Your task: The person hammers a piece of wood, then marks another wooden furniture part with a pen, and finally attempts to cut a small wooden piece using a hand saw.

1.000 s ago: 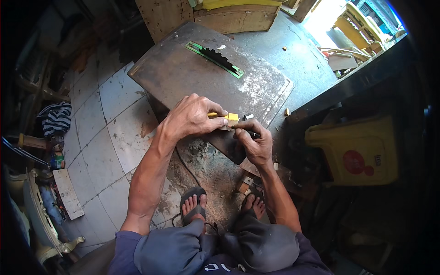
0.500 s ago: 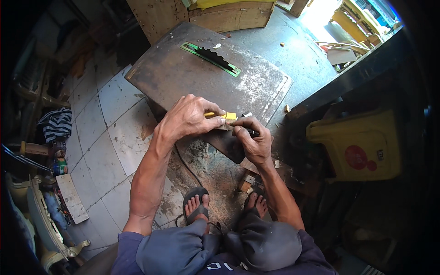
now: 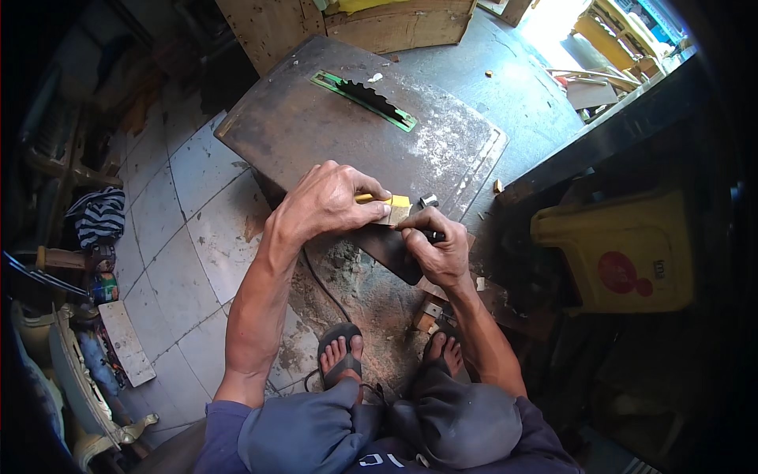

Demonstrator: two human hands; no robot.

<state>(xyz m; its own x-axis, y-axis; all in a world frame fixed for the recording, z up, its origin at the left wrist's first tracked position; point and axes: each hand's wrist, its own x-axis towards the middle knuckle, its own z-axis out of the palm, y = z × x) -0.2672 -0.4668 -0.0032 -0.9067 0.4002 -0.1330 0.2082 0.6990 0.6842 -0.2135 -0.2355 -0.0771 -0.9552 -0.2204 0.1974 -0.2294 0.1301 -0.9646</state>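
My left hand is closed on a small block with a yellow top and a tan front face, pinched at the near edge of the dark table. A narrow yellow strip shows between its thumb and fingers; whether it is part of the block I cannot tell. My right hand pinches a thin, dark, pencil-like stick, mostly covered by the fingers. Its fingertips are beside the block's lower right edge. Just past them a small silvery piece lies on the table.
A toothed saw blade stands up through a green-rimmed slot in the saw table. A yellow jerrycan is at the right. Wood offcuts and a cable lie around my feet. A wooden cabinet stands beyond the table.
My right hand has shifted slightly down, its fingertips now at the block's lower edge, so more of the block's tan face shows. My left hand has stayed nearly still.
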